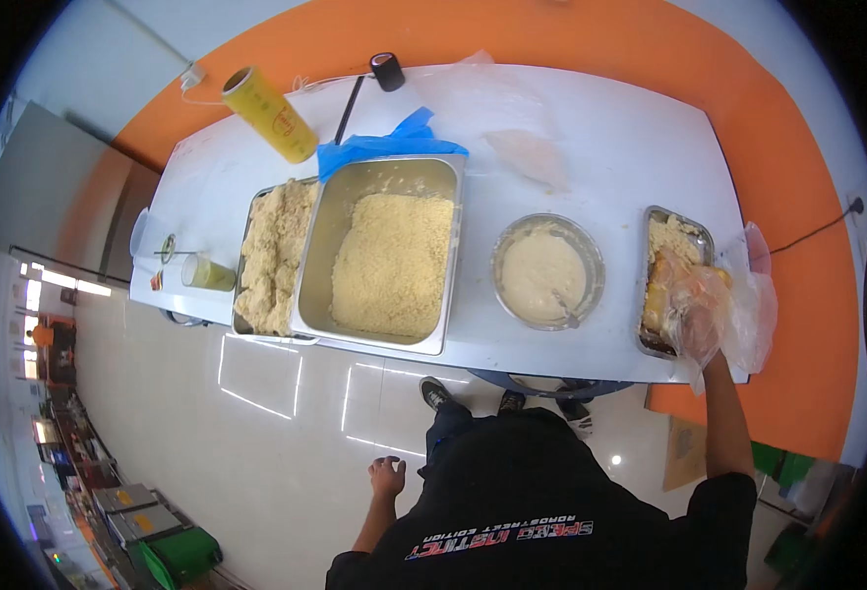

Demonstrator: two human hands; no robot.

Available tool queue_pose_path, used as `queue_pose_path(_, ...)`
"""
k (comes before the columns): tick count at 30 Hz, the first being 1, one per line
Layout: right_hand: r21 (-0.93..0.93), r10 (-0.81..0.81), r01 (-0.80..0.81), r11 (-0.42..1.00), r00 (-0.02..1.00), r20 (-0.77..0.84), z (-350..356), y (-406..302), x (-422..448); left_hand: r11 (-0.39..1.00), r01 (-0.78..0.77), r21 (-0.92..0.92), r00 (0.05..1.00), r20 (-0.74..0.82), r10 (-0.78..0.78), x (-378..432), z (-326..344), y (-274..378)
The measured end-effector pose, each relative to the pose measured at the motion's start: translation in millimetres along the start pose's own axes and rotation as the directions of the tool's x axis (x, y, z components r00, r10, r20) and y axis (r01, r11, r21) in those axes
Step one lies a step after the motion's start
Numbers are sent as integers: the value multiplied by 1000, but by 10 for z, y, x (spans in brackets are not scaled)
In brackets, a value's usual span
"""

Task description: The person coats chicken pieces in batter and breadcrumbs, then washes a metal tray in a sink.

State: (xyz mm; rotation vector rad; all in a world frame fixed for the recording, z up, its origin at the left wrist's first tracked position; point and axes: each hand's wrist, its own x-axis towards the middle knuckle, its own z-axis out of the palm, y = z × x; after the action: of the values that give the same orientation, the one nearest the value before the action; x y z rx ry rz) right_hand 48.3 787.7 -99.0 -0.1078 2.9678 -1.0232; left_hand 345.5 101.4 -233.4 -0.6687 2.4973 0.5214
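Observation:
My right hand (699, 324), in a loose clear plastic glove, reaches over a small steel tray (647, 221) at the table's right end. Yellow food pieces (654, 299) lie in that tray under and beside the hand, with pale crumbs (671, 237) at its far end. Glove folds hide the fingers, so whether they grip a piece is unclear. My left hand (387, 476) is bare and hangs beside my body, away from the table. Its fingers are loosely bent, and nothing shows in it. A steel bowl (500, 302) of pale batter (540, 269) stands left of the tray, a utensil handle (566, 313) in it.
A deep steel pan (450, 243) of yellow crumbs (396, 265) adjoins a tray of coated food (275, 258). Behind them are blue plastic (389, 144), a yellow film roll (271, 114) and a black cylinder (387, 71). A cup (207, 273) stands left; plastic bags (754, 317) lie right.

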Motion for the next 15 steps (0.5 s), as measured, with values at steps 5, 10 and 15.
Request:
queue_pose_path(5, -252, 68, -49, 967, 995, 66, 97, 343, -36, 1000, -19, -24, 1000, -25, 18, 21, 29, 108)
queue_pose_path(10, -464, -234, 181, 867, 970, -59, 46, 75, 57, 1000, -16, -27, 991, -136, 12, -92, -1, 138)
queue_pose_path(15, -381, 35, 61, 922, 970, 240, -142, 55, -13, 1000, -13, -15, 989, -149, 11, -172, -24, 99)
